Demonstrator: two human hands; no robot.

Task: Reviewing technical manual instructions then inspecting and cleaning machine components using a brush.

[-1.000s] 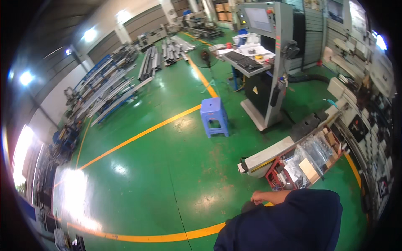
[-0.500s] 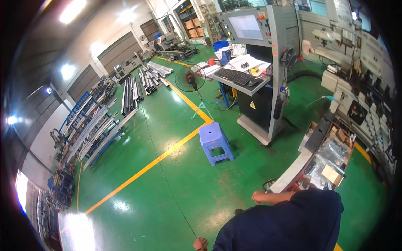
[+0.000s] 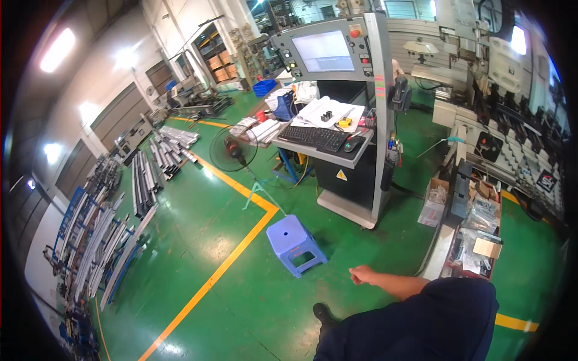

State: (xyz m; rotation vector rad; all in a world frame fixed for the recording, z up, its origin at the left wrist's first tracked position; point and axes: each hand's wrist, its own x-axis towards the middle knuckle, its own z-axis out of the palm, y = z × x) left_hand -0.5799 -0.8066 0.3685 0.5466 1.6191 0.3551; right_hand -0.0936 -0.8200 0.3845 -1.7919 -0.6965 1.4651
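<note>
My right hand [image 3: 362, 275] is held out over the green floor in front of my body, its fingers loosely curled with nothing visible in them. It touches nothing. Nearest to it is a blue plastic stool [image 3: 288, 237], standing upright a little farther off to the left. Beyond the stool rises a grey machine control console [image 3: 355, 54] with a lit screen. On its shelf sit a black keyboard [image 3: 314, 138], a mouse [image 3: 353, 144], papers [image 3: 328, 113] and a small yellow item [image 3: 344, 122]. My left hand is out of view.
A standing fan [image 3: 233, 150] is behind the stool. On the right, a box of bagged parts [image 3: 481, 219] sits beside a large machine [image 3: 481, 120]. Metal profiles lie on the floor and on a rack [image 3: 99, 240] at left. Yellow lines [image 3: 226, 265] mark the floor.
The view has turned and come closer to the console and stool. My right forearm reaches farther out from my body. My left hand, earlier at the lower edge, has left the view.
</note>
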